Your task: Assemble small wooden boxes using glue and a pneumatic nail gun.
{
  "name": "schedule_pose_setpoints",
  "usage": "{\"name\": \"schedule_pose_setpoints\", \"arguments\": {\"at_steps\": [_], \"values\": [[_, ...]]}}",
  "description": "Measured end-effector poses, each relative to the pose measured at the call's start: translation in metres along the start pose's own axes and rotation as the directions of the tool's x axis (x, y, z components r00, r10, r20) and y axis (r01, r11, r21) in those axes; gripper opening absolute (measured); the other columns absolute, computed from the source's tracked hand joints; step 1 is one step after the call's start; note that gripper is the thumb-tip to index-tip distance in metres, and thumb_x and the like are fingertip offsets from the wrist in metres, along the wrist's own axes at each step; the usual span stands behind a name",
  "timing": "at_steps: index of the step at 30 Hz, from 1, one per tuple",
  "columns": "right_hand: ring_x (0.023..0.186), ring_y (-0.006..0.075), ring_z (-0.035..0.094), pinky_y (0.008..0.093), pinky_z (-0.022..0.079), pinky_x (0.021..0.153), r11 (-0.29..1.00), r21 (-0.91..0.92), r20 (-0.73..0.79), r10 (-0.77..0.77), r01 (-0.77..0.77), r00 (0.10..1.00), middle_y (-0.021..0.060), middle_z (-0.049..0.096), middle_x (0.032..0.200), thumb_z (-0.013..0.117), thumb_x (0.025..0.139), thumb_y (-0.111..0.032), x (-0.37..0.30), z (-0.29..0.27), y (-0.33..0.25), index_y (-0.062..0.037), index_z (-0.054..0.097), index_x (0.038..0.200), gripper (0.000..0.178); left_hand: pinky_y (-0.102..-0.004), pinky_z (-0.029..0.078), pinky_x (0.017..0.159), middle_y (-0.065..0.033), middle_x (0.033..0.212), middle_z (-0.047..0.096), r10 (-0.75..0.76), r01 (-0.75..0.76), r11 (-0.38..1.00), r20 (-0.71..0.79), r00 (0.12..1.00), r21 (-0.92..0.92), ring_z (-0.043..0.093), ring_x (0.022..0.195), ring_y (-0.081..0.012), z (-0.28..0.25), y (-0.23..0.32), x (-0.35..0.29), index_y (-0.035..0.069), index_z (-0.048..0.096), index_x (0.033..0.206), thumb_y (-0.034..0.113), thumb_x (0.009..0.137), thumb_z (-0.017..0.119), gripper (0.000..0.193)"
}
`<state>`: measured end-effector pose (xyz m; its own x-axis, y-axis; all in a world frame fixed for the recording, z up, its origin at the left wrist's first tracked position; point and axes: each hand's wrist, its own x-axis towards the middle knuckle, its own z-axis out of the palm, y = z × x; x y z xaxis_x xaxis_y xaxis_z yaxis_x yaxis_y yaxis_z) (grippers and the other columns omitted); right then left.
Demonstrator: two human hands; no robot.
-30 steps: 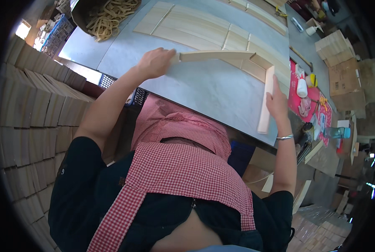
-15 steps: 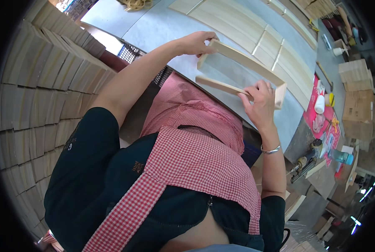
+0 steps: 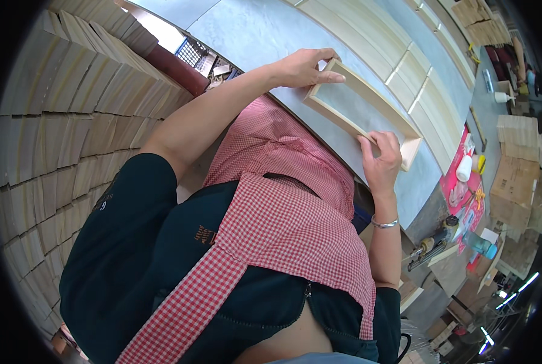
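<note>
A long, narrow rectangular wooden frame (image 3: pixel 375 99) stands on edge on the pale tabletop (image 3: pixel 237 37), close to the table's near edge. At its left end my left hand (image 3: pixel 310 68) grips the corner, thumb lying over the short side and fingers behind. My right hand (image 3: pixel 382 162) pinches the near long strip (image 3: pixel 336 116) toward its right end, with thumb and fingers closed on it. The short right side (image 3: pixel 410 153) shows beyond that hand. Part of the near right corner is hidden by my fingers.
Pale wooden panels (image 3: pixel 436 115) lie beyond the frame. On the right are a white bottle (image 3: pixel 464 168), a yellow roll (image 3: pixel 478 163), a hammer (image 3: pixel 478 128), a nail gun (image 3: pixel 430 241) and a water bottle (image 3: pixel 480 244). Stacked boards (image 3: pixel 71 145) rise at my left, near a dark basket (image 3: pixel 192 52).
The near strip, which had a gap at its left end, now meets the short left side. My left hand's thumb has come over that corner. The view has shifted slightly.
</note>
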<state>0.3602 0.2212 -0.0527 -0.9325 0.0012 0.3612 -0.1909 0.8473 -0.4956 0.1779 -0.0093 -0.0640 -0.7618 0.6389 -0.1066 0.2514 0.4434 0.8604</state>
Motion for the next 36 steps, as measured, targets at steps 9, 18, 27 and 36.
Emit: {"name": "schedule_pose_setpoints", "arguments": {"at_steps": [9,18,27,36], "values": [[0.082,0.0233,0.059,0.0344,0.049,0.076,0.997,-0.078,0.039,-0.012,0.015,0.999,0.0070,0.063,0.093,0.077,0.082,-0.006,0.003,-0.001,-0.006,-0.0041,0.069,0.101,0.021,-0.0325,0.058,0.073,-0.0214,0.103,0.068,0.158,-0.144,0.985,0.158,0.975,-0.097,0.067,0.081,-0.0257,-0.005,-0.021,-0.022,-0.002,0.040,0.149,0.025,0.067,0.095,0.103],[0.083,0.0255,0.058,0.0356,0.050,0.077,0.934,0.071,0.117,-0.355,0.349,0.927,0.0078,0.061,0.100,0.071,0.082,0.000,0.051,0.052,-0.051,-0.0050,0.070,0.112,0.031,-0.0292,0.057,0.061,-0.0142,0.087,0.070,0.197,-0.186,0.974,0.080,0.977,-0.128,0.065,0.071,-0.0207,-0.002,-0.023,-0.015,-0.005,0.039,0.148,0.011,0.059,0.095,0.107],[0.081,0.0268,0.056,0.0360,0.050,0.073,0.924,0.192,0.172,-0.364,0.332,0.915,0.0093,0.060,0.099,0.065,0.079,0.008,0.061,0.054,-0.052,-0.0033,0.070,0.113,0.036,-0.0314,0.060,0.064,-0.0149,0.091,0.070,0.252,-0.226,0.951,0.104,0.962,-0.213,0.069,0.073,-0.0237,-0.003,-0.032,-0.012,-0.002,0.037,0.148,0.007,0.058,0.093,0.106],[0.079,0.0265,0.055,0.0354,0.049,0.072,0.929,0.251,0.321,-0.346,0.273,0.881,0.0097,0.061,0.099,0.068,0.078,0.003,0.103,0.045,-0.067,-0.0029,0.070,0.108,0.030,-0.0354,0.059,0.069,-0.0183,0.108,0.062,0.337,-0.310,0.917,0.074,0.939,-0.251,0.068,0.083,-0.0272,0.005,-0.043,-0.016,0.000,0.034,0.147,0.006,0.065,0.088,0.098]]}}
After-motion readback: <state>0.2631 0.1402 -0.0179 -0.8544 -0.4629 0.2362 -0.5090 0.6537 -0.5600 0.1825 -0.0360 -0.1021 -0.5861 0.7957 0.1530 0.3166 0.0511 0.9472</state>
